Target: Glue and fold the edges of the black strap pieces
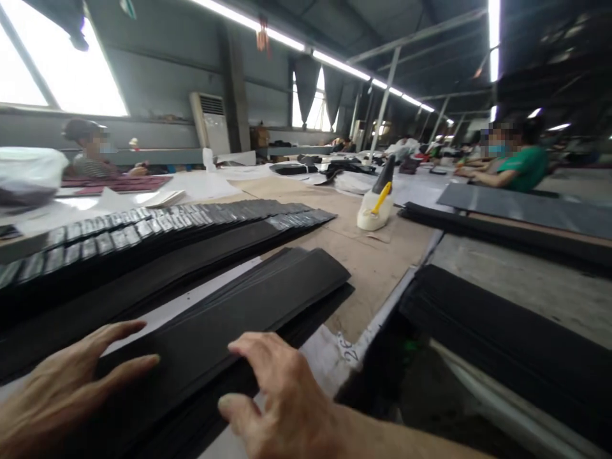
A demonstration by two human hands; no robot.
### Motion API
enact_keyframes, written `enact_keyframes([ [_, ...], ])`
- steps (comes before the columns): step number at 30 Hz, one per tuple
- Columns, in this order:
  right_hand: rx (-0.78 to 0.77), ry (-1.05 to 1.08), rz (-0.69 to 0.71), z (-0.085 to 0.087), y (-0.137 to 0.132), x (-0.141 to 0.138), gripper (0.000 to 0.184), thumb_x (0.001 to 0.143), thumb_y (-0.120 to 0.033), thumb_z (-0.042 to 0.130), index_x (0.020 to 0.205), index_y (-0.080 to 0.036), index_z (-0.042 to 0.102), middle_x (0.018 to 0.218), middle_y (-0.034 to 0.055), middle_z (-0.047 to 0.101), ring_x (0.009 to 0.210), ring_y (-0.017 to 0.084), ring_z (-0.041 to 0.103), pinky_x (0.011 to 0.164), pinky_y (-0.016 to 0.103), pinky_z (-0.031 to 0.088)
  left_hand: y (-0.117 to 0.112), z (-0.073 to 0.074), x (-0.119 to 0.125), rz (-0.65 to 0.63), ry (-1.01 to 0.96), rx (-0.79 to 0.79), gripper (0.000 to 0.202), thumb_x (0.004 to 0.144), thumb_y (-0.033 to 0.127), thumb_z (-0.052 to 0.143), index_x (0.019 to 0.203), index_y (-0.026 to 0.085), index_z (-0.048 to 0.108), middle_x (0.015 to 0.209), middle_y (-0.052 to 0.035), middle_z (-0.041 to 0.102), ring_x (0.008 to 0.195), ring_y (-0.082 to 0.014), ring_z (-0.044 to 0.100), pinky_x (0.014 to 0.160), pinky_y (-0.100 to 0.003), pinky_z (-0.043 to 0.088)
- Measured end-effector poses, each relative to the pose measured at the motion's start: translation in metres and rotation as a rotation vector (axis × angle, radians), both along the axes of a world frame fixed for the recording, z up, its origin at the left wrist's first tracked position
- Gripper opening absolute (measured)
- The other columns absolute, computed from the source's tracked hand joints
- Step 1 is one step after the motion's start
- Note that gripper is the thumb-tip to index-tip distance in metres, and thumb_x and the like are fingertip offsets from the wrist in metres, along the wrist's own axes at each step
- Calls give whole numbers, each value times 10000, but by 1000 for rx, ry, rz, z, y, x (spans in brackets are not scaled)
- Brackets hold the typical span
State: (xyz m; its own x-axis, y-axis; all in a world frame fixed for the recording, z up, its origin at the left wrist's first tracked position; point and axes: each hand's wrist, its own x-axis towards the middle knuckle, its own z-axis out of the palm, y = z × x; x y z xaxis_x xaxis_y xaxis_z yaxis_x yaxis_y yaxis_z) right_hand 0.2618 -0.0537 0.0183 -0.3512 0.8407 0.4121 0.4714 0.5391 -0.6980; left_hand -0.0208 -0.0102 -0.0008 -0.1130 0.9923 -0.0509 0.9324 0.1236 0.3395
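Observation:
A stack of long black strips (248,299) lies slanting across the table in front of me, its upper strips slightly fanned. Over the near left end of the stack is my left hand (71,389), thumb and fingers apart. My right hand (282,395) is at the stack's right edge, with a gap between thumb and forefinger and nothing visible between them. Whether either hand touches the strips I cannot tell. Farther left, a row of overlapping black pieces with shiny ends (143,233) runs alongside another long black stack (191,255).
A cream container (375,213) with a yellow-handled brush (382,197) stands beyond the stack. To the right, past a gap beside the table edge, black strips (502,338) lie on another surface. A person in green (526,166) and another person (93,150) sit farther off.

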Motion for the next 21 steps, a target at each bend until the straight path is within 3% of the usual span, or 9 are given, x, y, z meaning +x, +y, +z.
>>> enact_keyframes([
  [3, -542, 330, -285, 3, -13, 37, 525, 644, -266, 643, 1133, -113, 529, 1115, 124, 587, 1021, 229, 558, 904, 348, 445, 30, 20, 40, -103, -99, -185, 767, 663, 691, 426, 1246, 194, 449, 1294, -39, 485, 1198, -277, 429, 1034, -389, 331],
  [5, -733, 584, -406, 4, -11, 62, 535, 639, -279, 657, 1124, -108, 510, 1140, 136, 571, 1049, 235, 551, 919, 355, 439, 49, 25, 56, -140, -128, -203, 803, 640, 688, 461, 1244, 159, 464, 1277, -72, 501, 1162, -292, 465, 1008, -381, 368],
  [8, -864, 938, -435, 3, 0, 86, 442, 621, -228, 683, 1013, -88, 533, 1058, 143, 610, 1018, 243, 575, 921, 356, 448, 67, 29, 71, -180, -140, -167, 761, 619, 662, 520, 1177, 145, 541, 1206, -99, 556, 1123, -314, 498, 971, -382, 407],
  [11, -956, 1150, -408, -1, 14, 90, 310, 595, -137, 699, 864, -100, 549, 898, 125, 651, 909, 238, 622, 866, 358, 488, 66, 38, 86, -163, -179, -155, 674, 608, 599, 567, 1119, 160, 587, 1212, -94, 551, 1156, -311, 471, 987, -376, 395],
  [13, -965, 1207, -413, -3, 23, 87, 244, 599, -105, 703, 787, -125, 549, 839, 97, 658, 869, 219, 631, 806, 335, 511, 58, 45, 98, -163, -214, -181, 621, 603, 537, 589, 1110, 178, 591, 1222, -79, 540, 1155, -297, 471, 977, -358, 402],
  [16, -1003, 1235, -399, -3, 32, 86, 138, 652, -115, 681, 744, -124, 579, 795, 71, 665, 825, 191, 632, 699, 290, 524, 45, 49, 114, -281, -216, -258, 591, 579, 466, 611, 1105, 199, 583, 1133, -62, 575, 1053, -281, 531, 894, -339, 448],
  [18, -1046, 1254, -365, -3, 35, 88, 82, 680, -128, 655, 747, -104, 613, 773, 72, 673, 787, 186, 634, 669, 290, 526, 40, 46, 122, -326, -211, -285, 629, 565, 437, 614, 1139, 191, 543, 1072, -63, 582, 984, -271, 551, 836, -337, 461],
  [21, -1082, 1264, -334, -3, 36, 92, 79, 665, -136, 653, 732, -95, 642, 747, 76, 681, 743, 187, 638, 666, 307, 528, 41, 39, 125, -294, -259, -299, 699, 537, 411, 626, 1173, 163, 476, 1112, -77, 548, 1005, -267, 523, 841, -339, 444],
])
